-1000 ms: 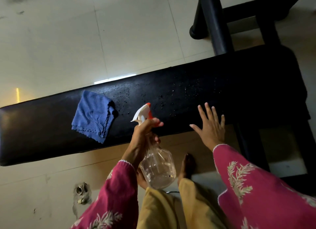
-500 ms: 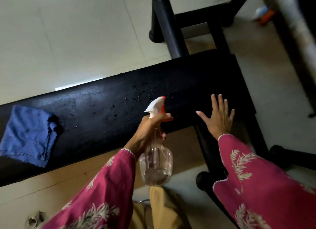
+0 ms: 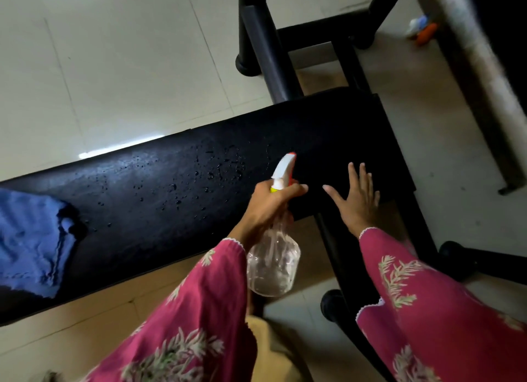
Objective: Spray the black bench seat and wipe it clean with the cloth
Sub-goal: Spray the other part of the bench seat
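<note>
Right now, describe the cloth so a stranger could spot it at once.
Find the long black bench across the floor. Follow it to its left end, away from both hands. The cloth lies crumpled there, the only blue thing on the seat.

The table [image 3: 159,210] top lies bare between the cloth [image 3: 28,244] at its left end and the left hand [image 3: 271,207] with the bottle [image 3: 273,261]. Right of the bottle, the right hand [image 3: 356,202] covers the end. The frame [image 3: 268,56] blocks the far side.
</note>
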A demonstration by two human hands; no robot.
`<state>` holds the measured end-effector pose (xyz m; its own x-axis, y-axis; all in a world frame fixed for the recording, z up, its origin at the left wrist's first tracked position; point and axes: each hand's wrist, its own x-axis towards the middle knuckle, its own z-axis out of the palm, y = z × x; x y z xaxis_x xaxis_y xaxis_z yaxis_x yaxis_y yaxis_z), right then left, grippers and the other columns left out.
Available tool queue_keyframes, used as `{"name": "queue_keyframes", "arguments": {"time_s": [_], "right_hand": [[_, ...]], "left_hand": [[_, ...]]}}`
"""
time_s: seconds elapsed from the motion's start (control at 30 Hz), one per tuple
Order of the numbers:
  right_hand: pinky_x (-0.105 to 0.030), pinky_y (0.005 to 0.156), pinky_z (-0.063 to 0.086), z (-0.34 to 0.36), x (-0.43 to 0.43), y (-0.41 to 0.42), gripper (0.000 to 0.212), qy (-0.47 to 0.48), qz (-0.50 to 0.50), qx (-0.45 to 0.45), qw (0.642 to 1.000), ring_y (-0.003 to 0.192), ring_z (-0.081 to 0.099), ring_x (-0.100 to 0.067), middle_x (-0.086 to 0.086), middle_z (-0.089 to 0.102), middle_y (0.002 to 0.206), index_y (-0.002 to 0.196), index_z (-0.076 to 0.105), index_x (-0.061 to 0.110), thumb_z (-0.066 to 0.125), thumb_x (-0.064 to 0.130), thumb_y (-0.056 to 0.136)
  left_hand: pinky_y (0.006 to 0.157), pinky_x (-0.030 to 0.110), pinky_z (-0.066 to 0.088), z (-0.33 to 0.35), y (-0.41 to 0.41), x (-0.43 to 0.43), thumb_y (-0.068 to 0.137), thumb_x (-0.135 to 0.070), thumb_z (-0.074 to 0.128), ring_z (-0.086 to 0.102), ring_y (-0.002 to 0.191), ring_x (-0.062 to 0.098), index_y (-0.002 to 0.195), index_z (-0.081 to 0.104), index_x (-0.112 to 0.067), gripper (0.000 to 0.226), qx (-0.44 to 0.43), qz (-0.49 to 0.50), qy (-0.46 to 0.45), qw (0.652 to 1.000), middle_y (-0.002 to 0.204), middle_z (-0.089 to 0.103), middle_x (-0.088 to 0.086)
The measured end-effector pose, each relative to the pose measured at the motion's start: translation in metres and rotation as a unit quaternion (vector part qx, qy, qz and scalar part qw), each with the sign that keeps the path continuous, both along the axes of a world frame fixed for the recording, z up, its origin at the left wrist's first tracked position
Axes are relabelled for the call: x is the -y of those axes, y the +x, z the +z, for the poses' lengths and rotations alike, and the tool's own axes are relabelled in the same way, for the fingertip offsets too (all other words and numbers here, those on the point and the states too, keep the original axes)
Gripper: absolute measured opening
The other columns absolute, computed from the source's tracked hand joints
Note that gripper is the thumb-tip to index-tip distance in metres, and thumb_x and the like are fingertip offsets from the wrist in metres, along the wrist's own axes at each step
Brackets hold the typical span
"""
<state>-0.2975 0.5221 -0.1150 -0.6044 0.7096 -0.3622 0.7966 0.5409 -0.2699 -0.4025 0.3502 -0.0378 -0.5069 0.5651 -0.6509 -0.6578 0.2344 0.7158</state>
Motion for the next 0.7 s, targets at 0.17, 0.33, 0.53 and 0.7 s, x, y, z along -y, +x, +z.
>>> {"name": "queue_keyframes", "arguments": {"time_s": [0.17, 0.33, 0.53, 0.7], "right_hand": [[-0.045, 0.114, 0.002, 0.010, 0.076, -0.026, 0.075, -0.020, 0.071, -0.027, 0.997, 0.144, 0.000, -0.019, -0.001, 0.007, 0.157, 0.147, 0.014, 0.022, 0.048, 0.053, 0.087], [-0.040, 0.115, 0.006, 0.022, 0.183, -0.062, 0.071, -0.047, 0.153, -0.047, 0.986, 0.143, 0.008, -0.021, -0.004, 0.015, 0.155, 0.146, 0.017, 0.021, 0.046, 0.051, 0.088], [-0.047, 0.114, 0.002, 0.036, 0.349, -0.117, 0.069, -0.043, 0.294, -0.019, 0.954, 0.143, 0.006, -0.023, -0.004, 0.011, 0.156, 0.146, 0.014, 0.024, 0.041, 0.053, 0.090], [-0.054, 0.109, 0.020, 0.039, 0.486, -0.152, 0.067, -0.054, 0.416, -0.037, 0.907, 0.137, 0.029, -0.027, -0.009, 0.032, 0.149, 0.141, 0.034, 0.019, 0.044, 0.055, 0.086]], "left_hand": [[0.044, 0.022, 0.044, 0.008, -0.024, 0.075, 0.080, -0.011, 0.069, 0.051, 0.054, 0.012, 0.094, 0.064, -0.011, 0.015, -0.124, 0.134, -0.080, 0.980, 0.075, 0.059, 0.006], [0.054, 0.036, 0.047, 0.015, -0.062, 0.200, 0.063, -0.037, 0.073, 0.052, 0.052, 0.019, 0.091, 0.064, -0.026, 0.032, -0.235, 0.175, -0.178, 0.939, 0.067, 0.060, 0.002], [0.063, 0.029, 0.054, 0.037, -0.095, 0.392, 0.073, -0.014, 0.078, 0.060, 0.060, 0.003, 0.106, 0.056, -0.015, 0.040, -0.291, 0.266, -0.280, 0.875, 0.079, 0.058, -0.004], [0.084, 0.023, 0.046, 0.039, -0.113, 0.530, 0.068, -0.025, 0.081, 0.052, 0.086, 0.003, 0.116, 0.051, -0.009, 0.058, -0.343, 0.384, -0.340, 0.787, 0.098, 0.055, -0.002]]}}
